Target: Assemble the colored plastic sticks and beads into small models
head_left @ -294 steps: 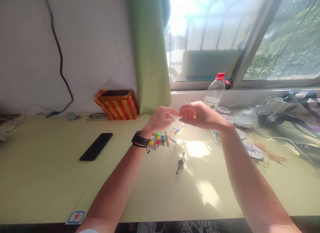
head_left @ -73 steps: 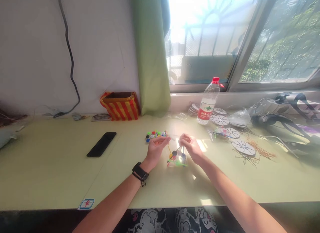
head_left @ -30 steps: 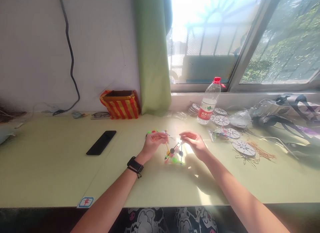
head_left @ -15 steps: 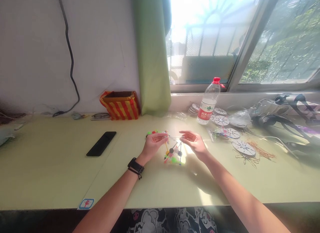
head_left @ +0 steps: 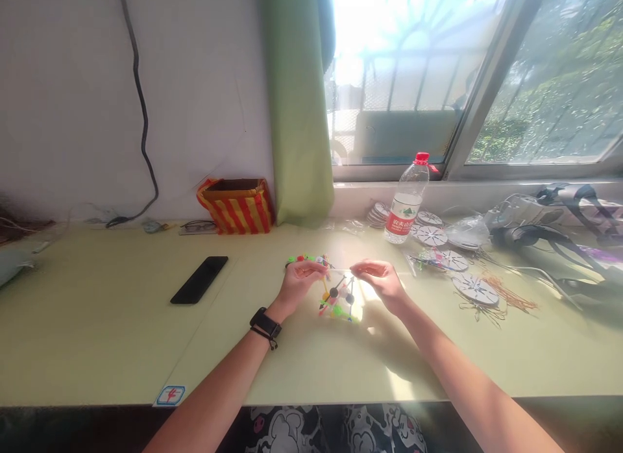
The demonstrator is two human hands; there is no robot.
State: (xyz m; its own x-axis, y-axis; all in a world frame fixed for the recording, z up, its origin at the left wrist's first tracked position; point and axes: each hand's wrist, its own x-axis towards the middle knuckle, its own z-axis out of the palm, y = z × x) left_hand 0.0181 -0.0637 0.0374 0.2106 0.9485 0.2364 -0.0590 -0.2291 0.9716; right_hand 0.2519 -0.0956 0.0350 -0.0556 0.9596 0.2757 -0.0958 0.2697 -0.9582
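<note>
A small ball-and-stick model stands on the table between my hands, with black balls and yellow, green, red and dark parts. At its top a thin pale stick runs across from fingertip to fingertip. My left hand pinches the stick's left end. At the other end my right hand has its thumb and fingers closed on it. Glare blurs the exact joints. Behind my left hand lies a pile of small coloured pieces, partly hidden by the fingers.
A black phone lies on the table to the left. Further back is a red-and-yellow striped box. On the right stand a water bottle, several slotted white discs, brown threads and dark straps.
My right hand's fingers, spread apart before, have come together on the stick's right end. The left hand stays nearly in place, and the model has hardly moved.
</note>
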